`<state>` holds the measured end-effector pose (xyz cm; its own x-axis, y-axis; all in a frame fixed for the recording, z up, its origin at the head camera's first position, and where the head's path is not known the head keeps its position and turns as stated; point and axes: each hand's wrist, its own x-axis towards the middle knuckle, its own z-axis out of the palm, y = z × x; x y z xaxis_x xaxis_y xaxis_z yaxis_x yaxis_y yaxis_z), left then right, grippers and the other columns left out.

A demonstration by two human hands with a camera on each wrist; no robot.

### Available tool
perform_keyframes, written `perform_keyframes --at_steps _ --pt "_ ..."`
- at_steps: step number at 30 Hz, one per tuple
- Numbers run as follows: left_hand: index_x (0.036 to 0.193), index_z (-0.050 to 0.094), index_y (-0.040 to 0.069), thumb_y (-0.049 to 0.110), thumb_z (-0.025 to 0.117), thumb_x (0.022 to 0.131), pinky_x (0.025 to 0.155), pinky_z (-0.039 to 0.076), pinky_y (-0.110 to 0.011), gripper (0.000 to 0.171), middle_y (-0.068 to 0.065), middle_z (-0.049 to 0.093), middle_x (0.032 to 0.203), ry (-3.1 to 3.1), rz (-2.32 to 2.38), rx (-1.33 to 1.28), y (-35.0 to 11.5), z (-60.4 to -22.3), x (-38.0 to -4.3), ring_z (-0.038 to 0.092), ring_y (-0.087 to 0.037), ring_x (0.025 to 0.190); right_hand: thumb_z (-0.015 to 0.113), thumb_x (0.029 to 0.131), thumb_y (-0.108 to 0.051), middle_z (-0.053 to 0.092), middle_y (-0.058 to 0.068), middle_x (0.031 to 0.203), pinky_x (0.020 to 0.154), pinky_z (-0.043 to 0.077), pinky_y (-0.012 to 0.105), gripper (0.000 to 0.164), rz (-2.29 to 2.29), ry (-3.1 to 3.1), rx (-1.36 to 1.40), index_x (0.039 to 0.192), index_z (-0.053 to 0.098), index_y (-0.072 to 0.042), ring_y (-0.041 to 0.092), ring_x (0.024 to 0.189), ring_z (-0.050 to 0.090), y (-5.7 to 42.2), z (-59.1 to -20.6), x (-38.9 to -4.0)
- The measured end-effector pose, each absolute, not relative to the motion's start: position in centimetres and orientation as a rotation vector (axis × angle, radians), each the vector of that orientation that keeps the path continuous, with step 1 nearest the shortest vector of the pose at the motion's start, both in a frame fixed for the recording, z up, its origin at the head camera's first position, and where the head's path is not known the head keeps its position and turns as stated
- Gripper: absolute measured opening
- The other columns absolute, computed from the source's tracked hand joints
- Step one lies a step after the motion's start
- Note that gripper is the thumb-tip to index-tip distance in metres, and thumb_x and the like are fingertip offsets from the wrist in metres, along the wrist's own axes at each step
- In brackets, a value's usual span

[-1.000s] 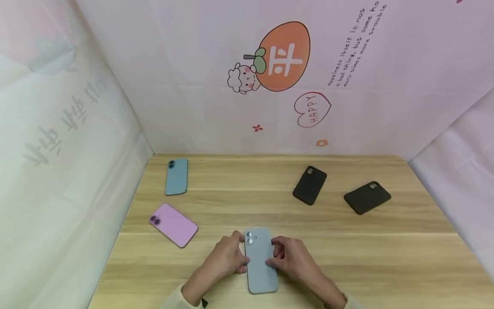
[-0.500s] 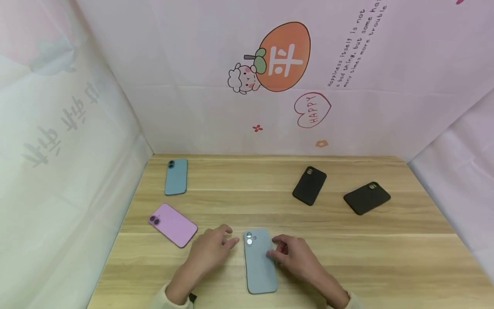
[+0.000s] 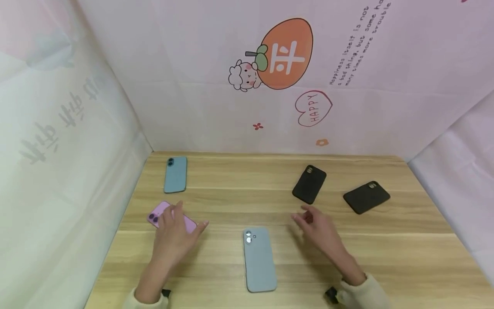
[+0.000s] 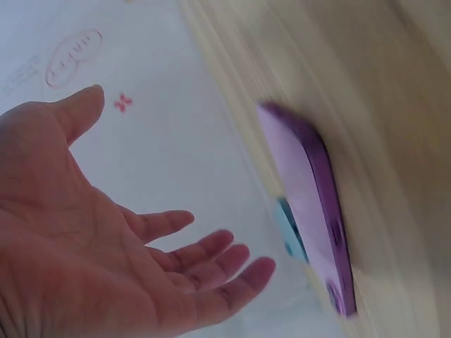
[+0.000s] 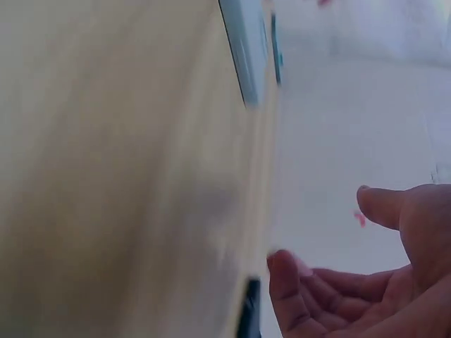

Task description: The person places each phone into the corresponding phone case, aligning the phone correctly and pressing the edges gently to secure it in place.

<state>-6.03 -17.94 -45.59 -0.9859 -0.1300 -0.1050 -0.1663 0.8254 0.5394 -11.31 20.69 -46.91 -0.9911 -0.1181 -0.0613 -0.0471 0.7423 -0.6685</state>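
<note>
Spread above the pink-purple phone [image 3: 190,224], my left hand [image 3: 171,234] covers part of it in the head view. The left wrist view shows a gap between that hand's fingers [image 4: 236,285] and the phone [image 4: 310,190], which lies flat on the table. My right hand [image 3: 318,229] hovers just in front of a black phone case [image 3: 309,184], thumb and forefinger apart with nothing between them. Between the two hands a grey-blue phone [image 3: 260,259] lies camera side up, touched by neither.
A blue phone [image 3: 175,174] lies at the back left of the wooden table [image 3: 239,189]. Another black phone case [image 3: 366,197] lies at the right. Printed cloth [image 3: 200,107] hangs behind the table and along both sides.
Both hands have let go of the grey-blue phone. My left hand has moved left over the pink-purple phone, and my right hand has moved right and forward towards the nearer black case.
</note>
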Motion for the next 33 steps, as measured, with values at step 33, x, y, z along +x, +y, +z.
perform_keyframes --at_steps 33 --pt "0.149 0.049 -0.006 0.048 0.071 0.098 0.094 0.045 -0.084 0.078 -0.049 0.021 0.154 2.896 0.698 -0.118 -20.8 -47.9 -7.1 0.019 -0.071 0.143 0.043 0.11 -0.058 0.031 0.06 0.14 0.111 0.037 0.073 0.103 -0.533 2.863 -0.002 0.148 0.015 0.032 0.072 0.131 0.038 23.6 -47.5 -22.3"
